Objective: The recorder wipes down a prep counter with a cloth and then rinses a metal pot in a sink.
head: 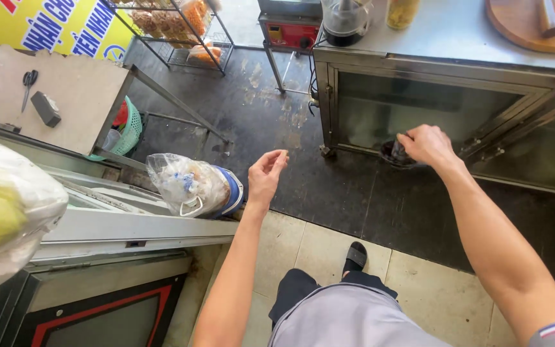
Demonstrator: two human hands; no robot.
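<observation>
My right hand (426, 144) is stretched forward toward the lower front of a steel counter (444, 71), its fingers closed on a small dark object (398, 153) whose kind I cannot make out. My left hand (266, 175) hovers over the dark floor, fingers loosely curled and apart, holding nothing. It is just right of a clear plastic bag (187, 185) stuffed with packets, which rests on the edge of a metal-framed cabinet (130, 228). My knee and a foot in a black sandal (356, 256) show below.
A wooden board (52, 96) at the left carries scissors (29, 82) and a dark block (45, 108). A green basket (128, 132) sits under it. A wire rack (181, 29) with snacks stands at the back. A blender (345, 22) and a round wooden board (534, 26) are on the counter.
</observation>
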